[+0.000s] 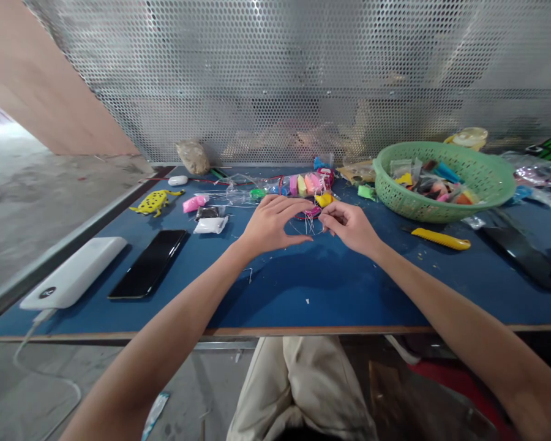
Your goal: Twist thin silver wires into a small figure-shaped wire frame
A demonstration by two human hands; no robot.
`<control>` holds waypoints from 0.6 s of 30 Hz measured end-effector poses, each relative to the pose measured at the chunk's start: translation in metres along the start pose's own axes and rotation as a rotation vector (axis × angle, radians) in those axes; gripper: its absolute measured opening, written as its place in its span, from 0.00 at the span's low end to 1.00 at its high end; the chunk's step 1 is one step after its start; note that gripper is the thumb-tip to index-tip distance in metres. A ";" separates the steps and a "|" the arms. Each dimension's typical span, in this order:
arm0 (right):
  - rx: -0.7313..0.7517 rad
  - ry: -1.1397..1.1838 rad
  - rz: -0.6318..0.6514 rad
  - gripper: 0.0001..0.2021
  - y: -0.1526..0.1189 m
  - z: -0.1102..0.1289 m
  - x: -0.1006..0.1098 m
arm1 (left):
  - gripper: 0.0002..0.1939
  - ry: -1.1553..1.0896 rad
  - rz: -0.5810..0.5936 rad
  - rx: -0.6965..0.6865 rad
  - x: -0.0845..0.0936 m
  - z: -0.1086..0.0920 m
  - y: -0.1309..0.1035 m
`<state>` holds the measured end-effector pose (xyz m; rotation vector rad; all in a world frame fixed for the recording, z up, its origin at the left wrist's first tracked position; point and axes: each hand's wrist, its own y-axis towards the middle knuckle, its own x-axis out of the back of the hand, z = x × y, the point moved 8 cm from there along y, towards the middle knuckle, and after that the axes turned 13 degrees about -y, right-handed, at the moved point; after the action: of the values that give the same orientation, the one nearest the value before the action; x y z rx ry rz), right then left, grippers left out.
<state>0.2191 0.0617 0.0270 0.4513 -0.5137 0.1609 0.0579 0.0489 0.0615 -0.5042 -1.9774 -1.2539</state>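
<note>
My left hand [275,222] is above the middle of the blue table, fingers stretched forward and thumb held apart from them. To its right, my right hand [349,225] is closed in a pinch on a thin wire [310,225], whose fine strands curve through the gap between both hands. Whether the wire touches my left fingertips is hard to make out. Just behind the hands lie a small yellow piece [325,199] and a pink ring-like item [313,211]. Clear plastic packs of coloured clay [303,184] rest farther back.
A green basket [441,211] of packets stands right, with a yellow cutter knife [441,239] before it. Leftward lie a black phone [149,264], a white power bank [76,272], a spotted yellow toy [155,202] and small packets [211,225]. A perforated metal panel [257,79] rises behind.
</note>
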 end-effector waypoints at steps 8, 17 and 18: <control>0.034 0.019 -0.008 0.12 -0.003 0.005 -0.004 | 0.33 -0.030 0.035 0.048 -0.001 0.003 0.000; 0.108 -0.164 -0.073 0.11 -0.004 0.013 0.007 | 0.40 -0.103 0.047 0.066 0.002 0.004 0.000; 0.106 -0.171 -0.071 0.11 -0.003 0.013 0.007 | 0.40 -0.108 0.047 0.066 0.002 0.004 0.000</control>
<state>0.2208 0.0533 0.0393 0.5897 -0.6575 0.0814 0.0553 0.0521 0.0619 -0.5933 -2.0767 -1.1503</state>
